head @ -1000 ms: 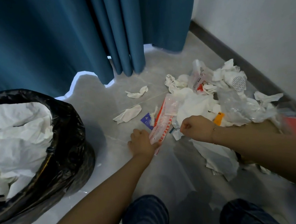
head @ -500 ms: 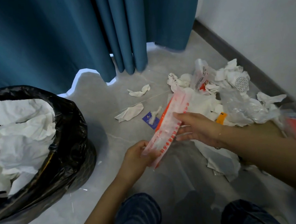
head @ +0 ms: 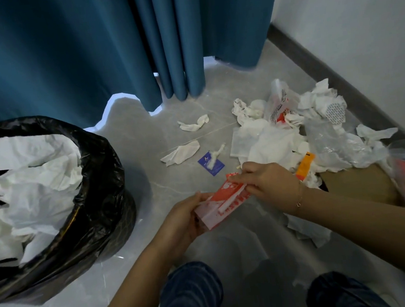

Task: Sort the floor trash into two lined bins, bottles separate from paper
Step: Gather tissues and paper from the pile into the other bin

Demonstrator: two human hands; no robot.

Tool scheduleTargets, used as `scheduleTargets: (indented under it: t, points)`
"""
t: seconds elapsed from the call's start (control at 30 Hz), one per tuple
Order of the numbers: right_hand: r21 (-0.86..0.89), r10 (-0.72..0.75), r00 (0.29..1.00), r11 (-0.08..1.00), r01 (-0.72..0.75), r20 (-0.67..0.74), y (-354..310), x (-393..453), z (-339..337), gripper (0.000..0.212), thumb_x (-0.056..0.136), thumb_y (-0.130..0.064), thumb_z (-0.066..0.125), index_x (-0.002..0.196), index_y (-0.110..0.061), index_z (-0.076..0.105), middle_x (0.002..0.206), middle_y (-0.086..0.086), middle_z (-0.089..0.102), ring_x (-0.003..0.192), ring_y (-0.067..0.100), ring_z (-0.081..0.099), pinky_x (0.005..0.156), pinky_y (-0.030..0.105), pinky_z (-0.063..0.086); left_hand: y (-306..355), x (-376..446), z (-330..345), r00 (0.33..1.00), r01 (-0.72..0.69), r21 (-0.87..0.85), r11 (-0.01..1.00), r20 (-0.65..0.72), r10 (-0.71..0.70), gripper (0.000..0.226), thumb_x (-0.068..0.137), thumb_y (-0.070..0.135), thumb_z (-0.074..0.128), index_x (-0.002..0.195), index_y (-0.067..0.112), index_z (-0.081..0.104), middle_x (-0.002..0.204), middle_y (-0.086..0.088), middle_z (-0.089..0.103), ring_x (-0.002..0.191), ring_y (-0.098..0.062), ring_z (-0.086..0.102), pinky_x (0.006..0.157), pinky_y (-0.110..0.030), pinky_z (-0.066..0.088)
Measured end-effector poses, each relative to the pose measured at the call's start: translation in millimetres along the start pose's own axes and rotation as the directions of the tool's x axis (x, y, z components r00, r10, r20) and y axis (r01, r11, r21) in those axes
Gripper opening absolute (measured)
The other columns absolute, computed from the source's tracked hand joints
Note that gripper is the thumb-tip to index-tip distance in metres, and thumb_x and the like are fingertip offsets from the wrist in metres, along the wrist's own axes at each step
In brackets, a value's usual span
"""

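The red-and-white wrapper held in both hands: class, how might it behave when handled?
The red-and-white wrapper probably feels floppy, since it creases between the left hand and right hand. Likely light: fingertips alone hold it. Its glossy film may be slippery.

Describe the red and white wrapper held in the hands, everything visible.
The red and white wrapper looks like thin, crinkled plastic film, white with red print, folded over on itself. It is held above the grey floor: the left hand grips its lower end, the right hand pinches its upper end.

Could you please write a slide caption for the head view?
Both hands, left hand and right hand, hold a red-and-white wrapper beside the paper-filled black-lined bin.
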State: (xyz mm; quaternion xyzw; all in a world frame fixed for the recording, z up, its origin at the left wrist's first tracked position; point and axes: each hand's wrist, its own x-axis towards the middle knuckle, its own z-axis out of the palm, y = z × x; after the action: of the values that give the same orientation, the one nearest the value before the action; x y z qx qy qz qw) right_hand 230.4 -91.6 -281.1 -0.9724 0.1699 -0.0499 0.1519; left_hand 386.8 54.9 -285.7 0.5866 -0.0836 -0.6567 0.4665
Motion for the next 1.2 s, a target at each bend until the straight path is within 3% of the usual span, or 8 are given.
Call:
scheduleTargets:
  t: [0.17, 0.37, 0.5, 0.6, 0.97, 1.03, 1.13, 1.2]
  points:
    - [-0.142, -0.147, 0.989, 0.979, 0.149, 0.027, -2.4, -5.5, 9.6, 0.054, 0.051, -0.032, 0.091, 0.099, -0.017, 0.073, 0.074, 0.004, 0.062, 0.046, 0.010, 0.057, 0.041, 0.017, 0.046, 0.7, 0.6, 8.8, 0.999, 0.016, 0.161, 0.987, 0.025, -0.021, 0.040, 0.089, 0.048, 0.051, 0.111, 0.018, 0.066, 0.105, -0.006, 0.070, 0.096, -0.021, 0.067, 0.077, -0.031, 0.057]
    - [0.180, 0.134, 0.954, 0.966, -0.186, 0.267, -14.5, -17.6, 7.0, 0.047, 0.097, -0.038, 0.041, 0.143, -0.029, 0.033, 0.132, -0.004, 0.047, 0.110, 0.008, 0.049, 0.089, 0.015, 0.038, -9.5, 11.6, 0.8, 0.963, -0.085, 0.457, 0.886, -0.190, 0.190, 0.017, 0.090, 0.019, 0.062, 0.106, 0.023, 0.059, 0.107, 0.001, 0.066, 0.090, -0.010, 0.065, 0.071, -0.018, 0.052]
    - [0.584, 0.485, 0.790, 0.538, -0.608, 0.376, -17.7, -16.9, 10.3, 0.052, 0.089, -0.045, 0.054, 0.136, -0.027, 0.041, 0.124, -0.006, 0.051, 0.108, 0.012, 0.053, 0.092, 0.027, 0.049, -11.5, 10.8, -6.2, 0.958, -0.193, 0.493, 0.848, -0.091, 0.271, 0.015, 0.086, 0.020, 0.066, 0.101, 0.025, 0.062, 0.102, 0.006, 0.067, 0.092, -0.011, 0.066, 0.078, -0.021, 0.054]
    - [0.645, 0.467, 0.738, 0.378, -0.665, 0.488, -22.6, -10.5, 9.7, 0.046, 0.089, -0.041, 0.056, 0.125, -0.014, 0.054, 0.112, -0.002, 0.062, 0.095, 0.013, 0.063, 0.079, 0.022, 0.054, -9.7, 10.6, 1.1, 0.946, -0.281, 0.476, 0.833, -0.008, 0.324, 0.021, 0.084, 0.020, 0.068, 0.104, 0.018, 0.063, 0.101, 0.002, 0.069, 0.091, -0.014, 0.068, 0.080, -0.026, 0.056]
    - [0.749, 0.705, 0.662, 0.288, -0.597, 0.256, -10.8, -25.7, 18.7, 0.023, 0.086, -0.029, 0.064, 0.099, -0.010, 0.067, 0.094, 0.007, 0.071, 0.069, 0.013, 0.068, 0.057, 0.015, 0.054, 14.4, 38.0, -14.5, 0.944, -0.209, 0.474, 0.856, -0.130, 0.303, 0.026, 0.083, 0.003, 0.066, 0.106, 0.014, 0.060, 0.101, -0.003, 0.066, 0.099, -0.018, 0.064, 0.076, -0.019, 0.053]
    - [0.742, 0.738, 0.631, 0.278, -0.610, 0.242, -4.6, -25.8, 18.1, 0.027, 0.087, -0.026, 0.064, 0.104, -0.006, 0.067, 0.097, 0.008, 0.071, 0.073, 0.016, 0.068, 0.061, 0.019, 0.055, 30.2, 58.9, -17.5, 0.829, -0.237, 0.655, 0.718, -0.249, 0.500, 0.030, 0.084, 0.007, 0.067, 0.113, 0.012, 0.059, 0.108, -0.003, 0.063, 0.100, -0.017, 0.059, 0.083, -0.022, 0.049]
    - [0.730, 0.747, 0.621, 0.285, -0.621, 0.237, -0.2, -27.8, 16.5, 0.023, 0.088, -0.024, 0.063, 0.102, -0.006, 0.067, 0.091, 0.004, 0.069, 0.067, 0.011, 0.065, 0.056, 0.015, 0.053, 54.2, 92.2, -22.0, 0.615, -0.123, 0.960, 0.251, -0.125, 0.779, 0.048, 0.087, 0.020, 0.065, 0.132, 0.017, 0.049, 0.135, -0.007, 0.049, 0.125, -0.023, 0.043, 0.102, -0.032, 0.036]
    - [0.715, 0.745, 0.625, 0.303, -0.630, 0.235, -0.5, -32.0, 16.5, 0.020, 0.088, -0.023, 0.063, 0.099, -0.008, 0.067, 0.087, 0.001, 0.068, 0.066, 0.009, 0.064, 0.057, 0.014, 0.051, 63.6, 113.2, -28.2, 0.681, 0.017, 1.000, 0.009, -0.018, 0.732, 0.062, 0.090, 0.032, 0.060, 0.144, 0.021, 0.032, 0.152, -0.009, 0.028, 0.140, -0.027, 0.022, 0.112, -0.039, 0.023]
